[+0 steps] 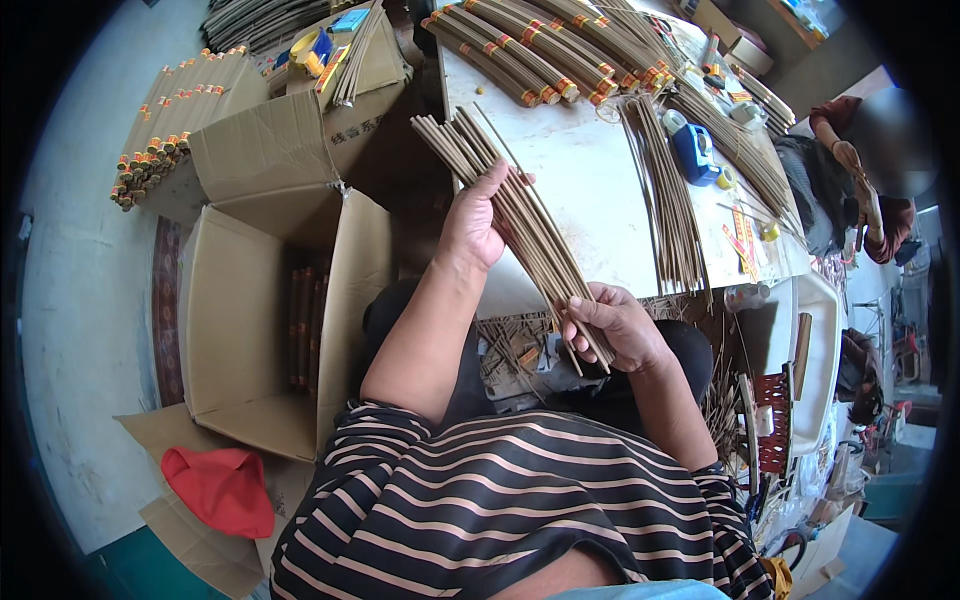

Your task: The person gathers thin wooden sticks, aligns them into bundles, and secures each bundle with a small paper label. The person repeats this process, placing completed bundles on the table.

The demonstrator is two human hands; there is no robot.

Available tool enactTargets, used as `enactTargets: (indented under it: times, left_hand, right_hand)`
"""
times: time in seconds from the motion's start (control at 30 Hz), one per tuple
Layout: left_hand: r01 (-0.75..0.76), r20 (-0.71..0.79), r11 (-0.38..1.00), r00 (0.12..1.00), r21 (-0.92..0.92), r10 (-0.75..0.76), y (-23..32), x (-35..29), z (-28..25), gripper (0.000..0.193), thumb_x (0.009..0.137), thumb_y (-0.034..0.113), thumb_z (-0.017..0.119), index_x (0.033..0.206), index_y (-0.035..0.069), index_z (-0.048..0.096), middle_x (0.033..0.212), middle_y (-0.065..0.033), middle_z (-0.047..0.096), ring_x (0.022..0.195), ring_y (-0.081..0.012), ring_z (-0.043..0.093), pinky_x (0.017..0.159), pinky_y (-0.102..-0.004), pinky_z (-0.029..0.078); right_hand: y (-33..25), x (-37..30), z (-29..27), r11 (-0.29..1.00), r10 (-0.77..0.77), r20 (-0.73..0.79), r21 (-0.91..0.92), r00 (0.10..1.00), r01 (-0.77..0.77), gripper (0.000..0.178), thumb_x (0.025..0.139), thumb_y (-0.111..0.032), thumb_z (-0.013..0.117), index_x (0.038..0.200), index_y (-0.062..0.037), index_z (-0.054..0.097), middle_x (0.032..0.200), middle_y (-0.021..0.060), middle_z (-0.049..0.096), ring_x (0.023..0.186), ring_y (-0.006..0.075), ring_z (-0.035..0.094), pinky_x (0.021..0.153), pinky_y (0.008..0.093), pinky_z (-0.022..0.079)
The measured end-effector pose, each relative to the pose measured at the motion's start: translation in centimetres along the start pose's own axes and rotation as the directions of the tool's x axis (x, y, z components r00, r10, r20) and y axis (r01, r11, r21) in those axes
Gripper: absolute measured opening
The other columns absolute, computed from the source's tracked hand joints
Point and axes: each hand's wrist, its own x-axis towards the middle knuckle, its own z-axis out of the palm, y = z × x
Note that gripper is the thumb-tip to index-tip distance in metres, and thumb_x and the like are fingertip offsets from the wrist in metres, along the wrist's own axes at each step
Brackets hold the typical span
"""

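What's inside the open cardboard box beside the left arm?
Dark brown bundles with orange bands show in the box. Its right flap hides part of the interior; anything beneath the bundles is covered.

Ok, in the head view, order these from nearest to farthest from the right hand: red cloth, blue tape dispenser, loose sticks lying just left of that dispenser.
1. Loose sticks: on the white table, just beyond the right hand.
2. Blue tape dispenser: farther up the table, right of the sticks' upper part.
3. Red cloth: far off, lower left.
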Motion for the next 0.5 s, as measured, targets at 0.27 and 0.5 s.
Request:
enactTargets:
  times: [0.27, 0.5]
  left_hand:
    - [-0.038, -0.015, 0.999, 0.999, 0.005, 0.039, 0.1, 0.2, -0.5, 0.02, 0.08, 0.007, 0.054, 0.097, -0.003, 0.058, 0.092, -0.0138, 0.065, 0.084, -0.022, 0.063, 0.08, -0.0356, 0.052]
    - [-0.01, -0.014, 1.0, 1.0, -0.001, 0.01, -0.1, 0.8, -1.1, 0.022, 0.081, 0.007, 0.051, 0.099, -0.003, 0.057, 0.096, -0.0145, 0.064, 0.084, -0.0214, 0.062, 0.08, -0.0355, 0.052]
  right_hand:
    - [-0.6, -0.2, 0.3, 0.999, 0.006, -0.014, -0.046, 1.0, -0.006, 0.026, 0.095, -0.025, 0.045, 0.091, -0.0014, 0.054, 0.067, 0.0079, 0.061, 0.05, 0.0109, 0.055, 0.041, 0.0211, 0.045]
    - [-0.8, -0.3, 0.2, 0.999, 0.001, -0.038, -0.039, 0.999, -0.002, 0.024, 0.096, -0.022, 0.042, 0.093, -0.0009, 0.052, 0.067, 0.0096, 0.06, 0.052, 0.0126, 0.056, 0.046, 0.0221, 0.047]
